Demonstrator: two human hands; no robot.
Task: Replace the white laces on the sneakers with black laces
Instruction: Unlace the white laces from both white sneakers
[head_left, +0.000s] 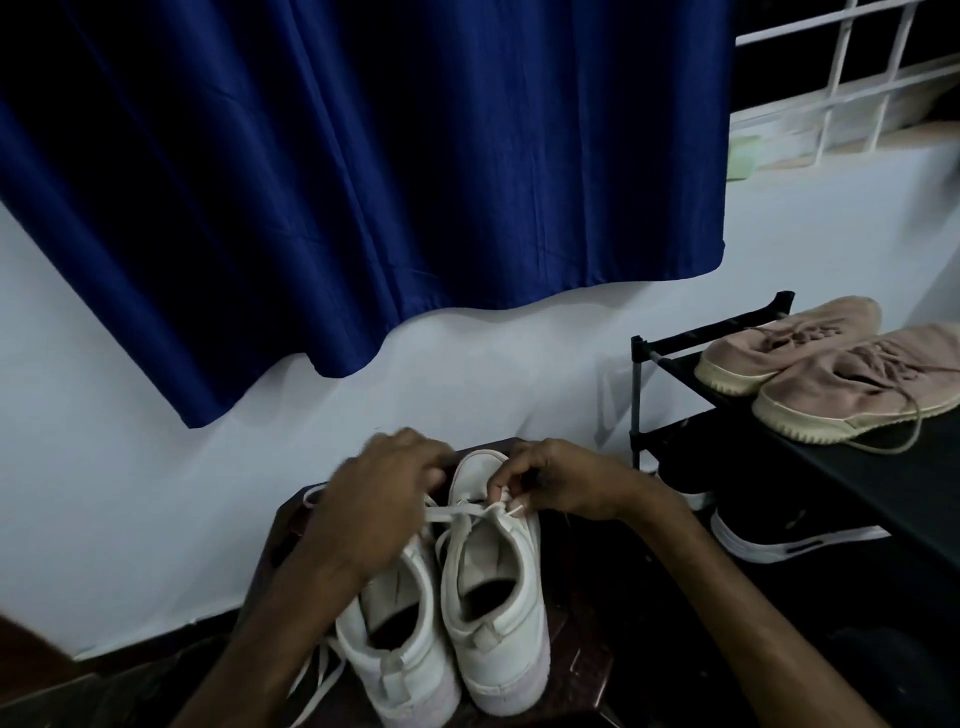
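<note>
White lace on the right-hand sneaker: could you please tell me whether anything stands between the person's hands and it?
Nothing visible does. The right hand pinches the white lace at the sneaker's upper eyelets, and the lace runs taut across to the left hand, whose own grip is hidden.

wall (156, 467) stood close behind stool (571, 670); no pass on far side. curtain (363, 182) hem hung above, gap beneath. shoe rack (636, 395) w/ pink shoes (831, 374) crowded rt side. white sneakers (519, 571) filled stool top. left side open.
</note>
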